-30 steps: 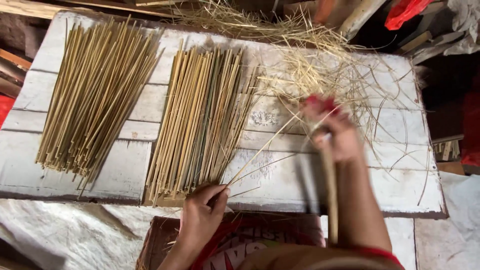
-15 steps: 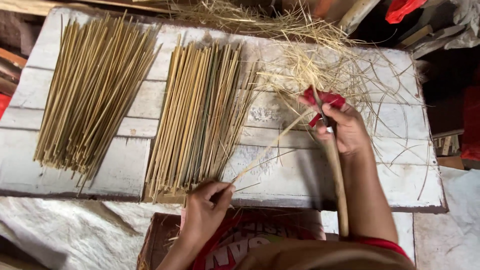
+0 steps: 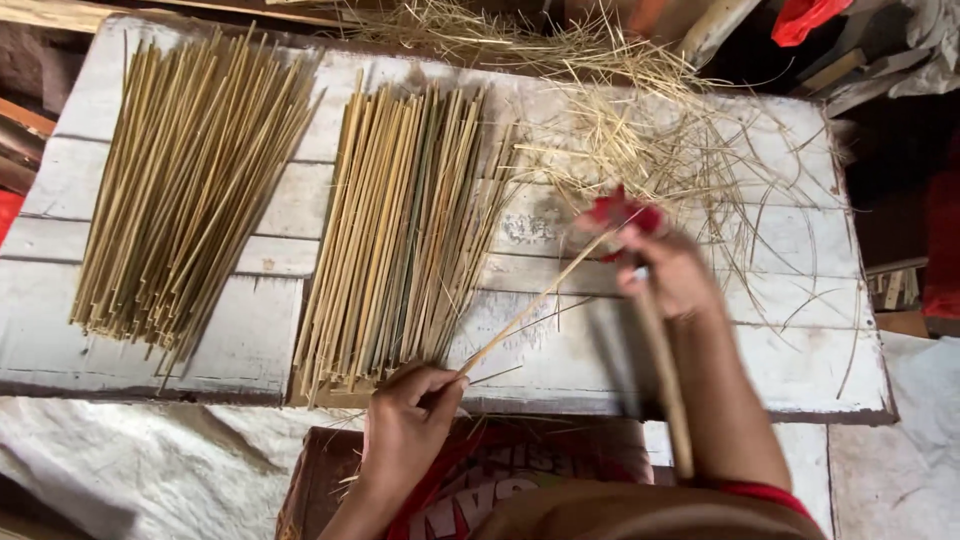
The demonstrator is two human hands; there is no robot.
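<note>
White plank table (image 3: 260,330): left hand (image 3: 410,420) pinches thin pale bamboo splint (image 3: 530,305); blurred right hand (image 3: 670,270) grips long-handled knife (image 3: 665,390).

Your left hand (image 3: 408,420) pinches one end of a thin bamboo strip (image 3: 530,308) at the board's (image 3: 250,340) near edge. Your right hand (image 3: 668,268), blurred, grips a long tool (image 3: 668,390) against the strip's far end. Two stick bundles (image 3: 400,230) lie leftward.

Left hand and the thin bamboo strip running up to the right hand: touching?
Touching. The head view shows the left hand pinching the near end of the thin bamboo strip between thumb and fingers, no gap visible.
</note>
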